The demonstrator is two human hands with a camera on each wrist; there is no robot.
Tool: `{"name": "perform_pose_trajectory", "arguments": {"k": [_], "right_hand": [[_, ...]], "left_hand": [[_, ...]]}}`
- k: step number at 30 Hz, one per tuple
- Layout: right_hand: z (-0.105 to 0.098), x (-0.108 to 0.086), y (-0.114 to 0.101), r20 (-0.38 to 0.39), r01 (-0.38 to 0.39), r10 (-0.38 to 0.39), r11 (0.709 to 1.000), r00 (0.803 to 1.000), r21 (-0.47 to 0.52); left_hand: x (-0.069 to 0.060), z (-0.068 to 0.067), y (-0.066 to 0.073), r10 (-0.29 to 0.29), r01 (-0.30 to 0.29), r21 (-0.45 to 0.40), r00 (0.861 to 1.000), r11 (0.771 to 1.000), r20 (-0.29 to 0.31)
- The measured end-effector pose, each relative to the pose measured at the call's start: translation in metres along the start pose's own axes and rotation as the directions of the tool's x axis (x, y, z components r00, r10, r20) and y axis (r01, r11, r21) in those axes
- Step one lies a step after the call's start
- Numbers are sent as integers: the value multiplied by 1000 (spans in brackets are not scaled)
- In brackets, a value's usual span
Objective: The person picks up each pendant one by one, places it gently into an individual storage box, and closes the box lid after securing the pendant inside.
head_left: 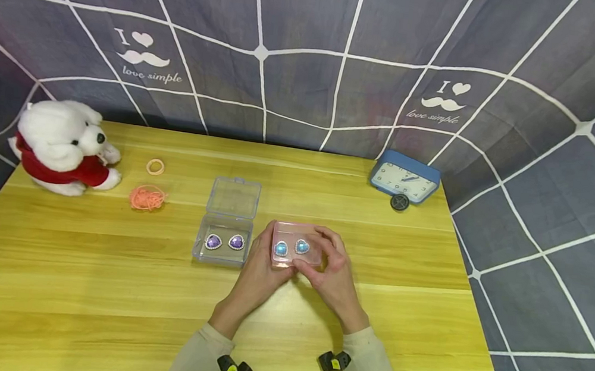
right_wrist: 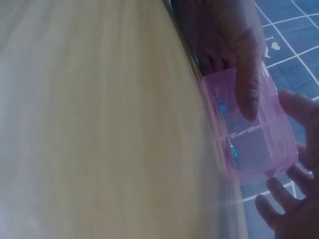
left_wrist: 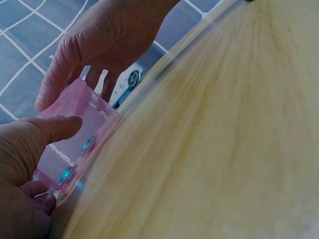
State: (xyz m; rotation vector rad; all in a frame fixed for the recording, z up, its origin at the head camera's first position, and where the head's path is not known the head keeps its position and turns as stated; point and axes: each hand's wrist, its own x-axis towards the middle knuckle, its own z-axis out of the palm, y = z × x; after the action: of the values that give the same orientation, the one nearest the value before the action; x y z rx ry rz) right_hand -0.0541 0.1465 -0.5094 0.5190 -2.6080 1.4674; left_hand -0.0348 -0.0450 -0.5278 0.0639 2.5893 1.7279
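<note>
A pink see-through box [head_left: 293,231] stands on the table between both hands, its lid apparently down. Two blue heart-shaped gems with pale beaded edges, a left one [head_left: 281,249] and a right one [head_left: 302,246], show inside it. My left hand [head_left: 261,266] grips the box from the left, with the thumb across its near wall in the left wrist view. At the right end my right hand [head_left: 336,276] holds it between thumb and curved fingers. Close by on the left, a clear box [head_left: 200,249] lies open with two purple heart gems [head_left: 224,242] inside.
A white plush dog [head_left: 64,145] in red sits at the back left. Near it are a peach ring [head_left: 156,166] and a bundle of coral string [head_left: 147,198]. A blue clock [head_left: 406,178] stands at the back right, with a dark round disc [head_left: 400,202] before it.
</note>
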Motion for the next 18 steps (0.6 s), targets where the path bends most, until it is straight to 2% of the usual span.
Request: {"name": "perform_pose_trajectory", "arguments": {"k": [18], "right_hand": [[1,0,1,3,-18,18,1000,1000,-5]], "left_hand": [[-1,0,-2,-1,1,-17,1000,1000,2]]}}
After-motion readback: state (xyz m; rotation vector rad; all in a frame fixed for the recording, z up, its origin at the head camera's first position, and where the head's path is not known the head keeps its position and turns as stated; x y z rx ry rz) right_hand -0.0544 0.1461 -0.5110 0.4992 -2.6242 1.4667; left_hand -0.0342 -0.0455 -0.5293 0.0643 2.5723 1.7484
